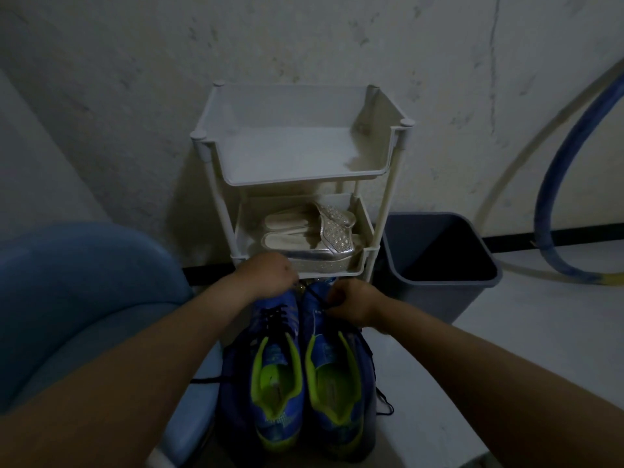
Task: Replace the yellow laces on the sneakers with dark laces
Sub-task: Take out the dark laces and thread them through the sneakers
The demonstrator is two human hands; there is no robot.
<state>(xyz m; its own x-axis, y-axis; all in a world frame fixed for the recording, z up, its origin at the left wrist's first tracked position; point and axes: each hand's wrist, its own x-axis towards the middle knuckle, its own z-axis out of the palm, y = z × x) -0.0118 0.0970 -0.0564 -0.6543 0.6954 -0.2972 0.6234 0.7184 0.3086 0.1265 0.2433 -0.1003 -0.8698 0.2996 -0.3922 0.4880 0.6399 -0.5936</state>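
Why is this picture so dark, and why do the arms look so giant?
Head view: dim, bluish light leaves the sneakers murky and the dark lace in the right hand hard to follow; head view, the wide lens swells the near forearms; the rack throws a soft shadow on the wall.

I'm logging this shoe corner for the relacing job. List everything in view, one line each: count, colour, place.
blue sneakers with yellow-green lining: two, blue, side by side on the floor before the rack
dark laces: at least two, black, one threaded through the left sneaker, one at the right sneaker
white plastic tiered rack: one, white, against the wall
silver studded sandals: two, silver-white, on the rack's second tier
grey plastic bin: one, grey, right of the rack
blue hose: one, blue, curving at far right
blue padded seat: one, blue, at left
left grip: curled at the left sneaker's toe; contents hidden
right grip: pinches a dark lace over the right sneaker
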